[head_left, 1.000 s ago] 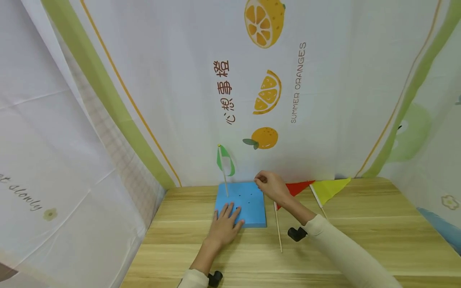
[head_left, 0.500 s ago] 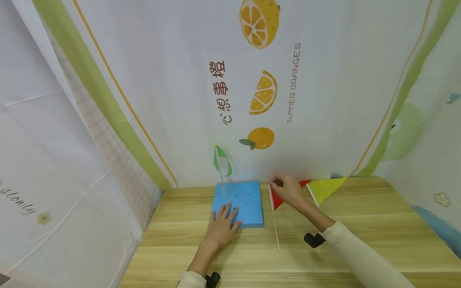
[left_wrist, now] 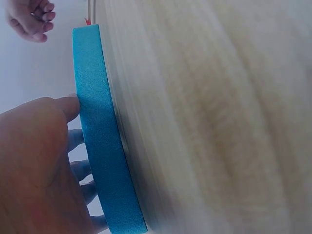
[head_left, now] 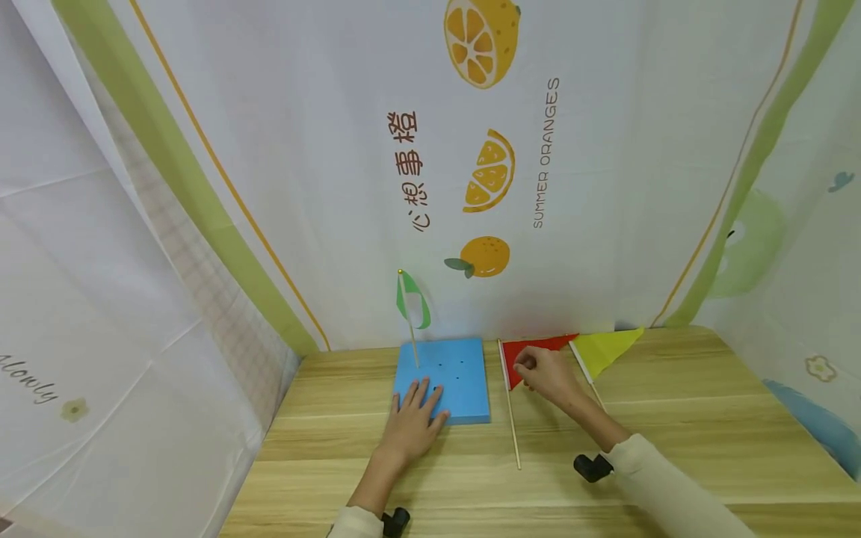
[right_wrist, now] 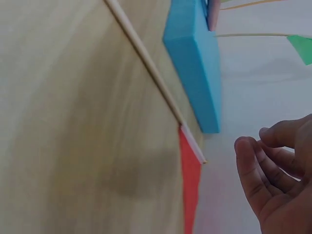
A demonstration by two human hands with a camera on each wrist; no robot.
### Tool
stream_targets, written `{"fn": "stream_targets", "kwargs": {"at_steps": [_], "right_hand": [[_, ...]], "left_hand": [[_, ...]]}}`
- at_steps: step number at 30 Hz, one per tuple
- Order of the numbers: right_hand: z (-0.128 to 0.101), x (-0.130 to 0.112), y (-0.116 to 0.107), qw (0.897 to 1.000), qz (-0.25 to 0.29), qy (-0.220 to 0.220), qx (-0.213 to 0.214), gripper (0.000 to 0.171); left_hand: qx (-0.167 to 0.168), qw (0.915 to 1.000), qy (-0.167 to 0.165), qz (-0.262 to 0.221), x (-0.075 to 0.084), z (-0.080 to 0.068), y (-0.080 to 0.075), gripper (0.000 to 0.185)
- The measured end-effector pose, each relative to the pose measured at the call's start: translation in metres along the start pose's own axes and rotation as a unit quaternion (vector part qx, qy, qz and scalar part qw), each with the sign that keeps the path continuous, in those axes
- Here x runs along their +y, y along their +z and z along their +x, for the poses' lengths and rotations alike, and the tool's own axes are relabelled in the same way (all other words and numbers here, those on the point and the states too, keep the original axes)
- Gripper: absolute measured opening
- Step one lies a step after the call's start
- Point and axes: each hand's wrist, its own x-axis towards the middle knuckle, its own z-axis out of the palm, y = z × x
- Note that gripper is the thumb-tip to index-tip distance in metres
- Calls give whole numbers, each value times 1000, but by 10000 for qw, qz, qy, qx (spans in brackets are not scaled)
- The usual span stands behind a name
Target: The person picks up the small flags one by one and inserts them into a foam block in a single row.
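My left hand [head_left: 415, 407] lies flat with straight fingers on the near left part of a blue foam block [head_left: 464, 373], which has several small holes. The left wrist view shows that hand [left_wrist: 39, 165] pressing on the block's [left_wrist: 100, 136] top. A green flag [head_left: 412, 299] on a thin stick stands in the block's far left. My right hand [head_left: 534, 371] hovers with loosely curled fingers over a red flag [head_left: 538, 350] lying right of the block. In the right wrist view that hand [right_wrist: 275, 170] holds nothing and is apart from the red flag [right_wrist: 190, 190].
A yellow flag [head_left: 605, 350] lies on the wooden table [head_left: 673, 418] beside the red one, at the back. The red flag's stick [head_left: 511, 426] runs toward me. Printed fabric walls [head_left: 605, 187] close in the table at the back and both sides.
My right hand left the block's far right corner, moving right and toward me, and now hangs over the red flag. The left hand stayed on the block.
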Motion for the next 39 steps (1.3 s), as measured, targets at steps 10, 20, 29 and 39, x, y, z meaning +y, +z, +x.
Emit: {"fn": "stream_targets", "kwargs": {"at_steps": [10,20,29,39], "right_hand": [[-12,7,24,9991,-192,362,-89,10],[-17,14,45,9971,-704,278,-101,30],[-20,11,51,9950,-838,469,-283,45],[-20,7,46,9941,-702,685,-453,50]], "left_hand": [[-29,10000,-47,51,-1,0,1,61],[6,9999,-73,-100,0,-2,0,60],[-73,9999,-64,29,0,-1,0,61],[-67,10000,-20,42,-1,0,1,62]]}}
